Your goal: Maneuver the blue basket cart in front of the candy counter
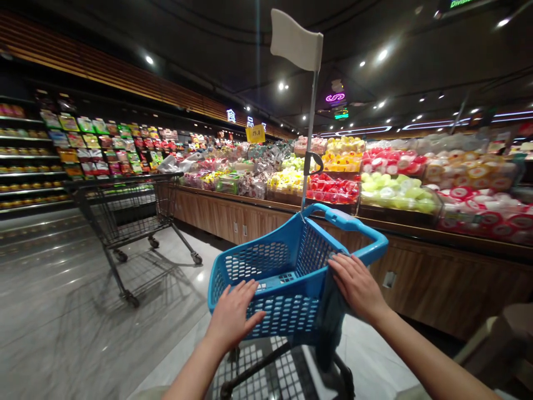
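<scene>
A blue plastic shopping cart (287, 311) with a perforated basket stands right in front of me, side-on. My left hand (235, 314) is at the basket's near side rim, its fingers stretched out and the thumb spread apart. At the rear corner, below the blue push handle (368, 236), my right hand (358, 283) lies with its fingers extended over the rim. Neither hand has the handle. A white flag (296, 41) rises on a pole from the cart's far side. Apart from a small grey printed patch on its seat, the visible inside of the basket holds nothing.
A dark wire shopping cart (133, 211) stands on the grey tiled floor (83, 333) at left. Behind the blue cart runs a wood-fronted display counter (437, 272) heaped with packed fruit (397, 191). Stocked shelves (25, 166) line the left wall. A yellow price sign (255, 133) stands above the counter.
</scene>
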A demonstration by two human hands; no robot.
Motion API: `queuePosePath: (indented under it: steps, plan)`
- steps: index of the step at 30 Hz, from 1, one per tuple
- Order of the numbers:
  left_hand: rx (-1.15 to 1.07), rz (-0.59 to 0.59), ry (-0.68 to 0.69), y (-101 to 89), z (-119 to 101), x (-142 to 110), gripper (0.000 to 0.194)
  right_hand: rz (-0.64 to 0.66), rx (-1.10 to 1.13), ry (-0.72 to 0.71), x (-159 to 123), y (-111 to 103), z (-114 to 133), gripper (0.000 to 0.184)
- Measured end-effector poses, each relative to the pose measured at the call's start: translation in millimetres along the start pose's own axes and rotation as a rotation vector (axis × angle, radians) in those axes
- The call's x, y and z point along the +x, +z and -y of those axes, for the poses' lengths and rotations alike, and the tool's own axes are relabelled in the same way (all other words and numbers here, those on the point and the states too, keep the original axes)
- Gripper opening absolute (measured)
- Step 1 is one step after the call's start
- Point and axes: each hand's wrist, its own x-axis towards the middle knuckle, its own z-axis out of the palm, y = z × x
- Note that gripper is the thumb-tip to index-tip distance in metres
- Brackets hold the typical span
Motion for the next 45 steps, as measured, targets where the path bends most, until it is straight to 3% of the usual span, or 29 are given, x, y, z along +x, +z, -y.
queuePosePath:
  steps: [3,6,10,15,18,22,27,31,37,42,45]
  plan:
    - [-0.041,0.020,0.030,2.4,-12.0,5.6,0.069,-0.020,0.026,0.112,5.9,6.3,-4.2,0.029]
    - [-0.084,0.031,0.051,3.6,-27.5,14.7,0.069,0.013,0.065,0.121,12.2,13.9,2.2,0.026]
    - [-0.119,0.056,0.061,3.1,-48.3,24.4,0.070,0.081,0.191,0.023,16.8,29.5,34.2,0.026]
    - [-0.133,0.049,0.072,4.6,-67.4,31.7,0.073,0.064,0.257,0.026,15.7,46.9,61.6,0.027]
    - [-0.123,0.058,0.071,4.8,-64.9,31.4,0.071,0.096,0.246,-0.023,13.6,47.9,49.7,0.028]
    - [-0.135,0.084,0.039,4.1,-48.5,22.8,0.063,0.137,0.206,-0.063,8.4,44.5,13.1,0.030]
    - [-0.187,0.062,0.088,7.2,-42.9,14.5,0.056,0.117,0.133,0.053,2.3,48.7,-34.2,0.028]
    - [-0.235,0.049,0.130,13.0,-58.8,20.2,0.062,0.107,0.102,0.162,2.2,53.0,-43.5,0.027]
    - [-0.251,0.051,0.154,20.1,-77.1,28.2,0.077,0.140,0.223,0.127,2.7,50.1,-5.5,0.026]
    - [-0.237,0.065,0.146,25.0,-79.8,29.4,0.081,0.147,0.364,0.053,1.8,49.1,40.2,0.026]
    - [-0.235,0.066,0.154,24.0,-76.6,28.6,0.082,0.152,0.406,0.019,2.3,48.7,51.1,0.026]
